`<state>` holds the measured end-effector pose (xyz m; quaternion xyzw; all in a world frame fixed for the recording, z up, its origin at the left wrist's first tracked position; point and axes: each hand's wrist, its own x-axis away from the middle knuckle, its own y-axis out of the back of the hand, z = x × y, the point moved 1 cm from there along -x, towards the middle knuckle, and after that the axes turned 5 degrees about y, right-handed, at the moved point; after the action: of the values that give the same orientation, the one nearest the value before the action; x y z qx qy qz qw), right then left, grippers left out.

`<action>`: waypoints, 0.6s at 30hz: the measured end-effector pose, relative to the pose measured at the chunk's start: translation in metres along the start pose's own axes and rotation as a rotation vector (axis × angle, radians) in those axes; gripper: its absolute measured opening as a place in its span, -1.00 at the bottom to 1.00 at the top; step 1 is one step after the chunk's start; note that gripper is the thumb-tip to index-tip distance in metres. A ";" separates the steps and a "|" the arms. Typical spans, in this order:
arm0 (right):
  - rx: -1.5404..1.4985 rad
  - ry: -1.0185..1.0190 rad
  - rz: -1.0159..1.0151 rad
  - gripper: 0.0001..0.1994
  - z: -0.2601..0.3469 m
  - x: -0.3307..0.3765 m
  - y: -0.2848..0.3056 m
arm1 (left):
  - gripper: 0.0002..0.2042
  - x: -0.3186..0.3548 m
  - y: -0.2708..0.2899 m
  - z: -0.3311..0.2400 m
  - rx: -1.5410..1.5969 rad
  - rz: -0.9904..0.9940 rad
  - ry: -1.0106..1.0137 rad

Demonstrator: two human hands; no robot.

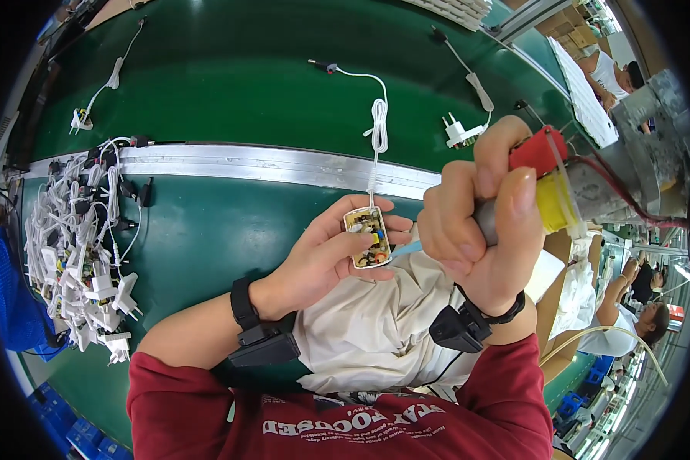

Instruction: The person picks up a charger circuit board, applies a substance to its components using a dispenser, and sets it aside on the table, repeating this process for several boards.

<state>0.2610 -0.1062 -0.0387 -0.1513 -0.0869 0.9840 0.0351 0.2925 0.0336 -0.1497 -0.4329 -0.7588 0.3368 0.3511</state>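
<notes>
My left hand is closed around a small white power adapter half-shell, with the thumb across it. Inside the shell sits a circuit board with several small parts. A white cable tied in a bundle runs from its far end over the metal rail. My right hand grips a grey cylindrical tool with a yellow band and a red block near the thumb. Its thin blue tip points at the shell's right edge; whether it touches, I cannot tell.
A heap of white plug adapters and cables lies on the left. Other corded pieces, including a two-pin adapter, lie on the green belt beyond the metal rail. White cloth covers my lap. Several people work at the right.
</notes>
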 end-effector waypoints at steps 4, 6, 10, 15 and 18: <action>-0.012 0.026 -0.008 -0.64 -0.001 -0.001 0.001 | -0.64 0.000 0.000 0.000 0.003 0.009 -0.001; 0.006 0.049 0.010 -0.64 0.001 -0.001 0.002 | -0.65 0.000 0.000 0.000 -0.010 0.023 -0.001; 0.111 0.008 0.029 -0.62 0.006 -0.001 0.000 | -0.64 -0.001 -0.002 0.001 0.107 0.077 0.014; 0.115 0.006 0.074 -0.60 0.005 0.002 -0.003 | -0.61 -0.002 -0.002 0.002 0.252 0.209 0.017; 0.107 0.003 0.121 -0.59 0.003 0.003 -0.003 | -0.58 -0.002 -0.001 0.004 0.256 0.230 0.036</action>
<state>0.2576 -0.1034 -0.0360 -0.1554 -0.0247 0.9874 -0.0164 0.2890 0.0307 -0.1512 -0.4744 -0.6488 0.4609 0.3763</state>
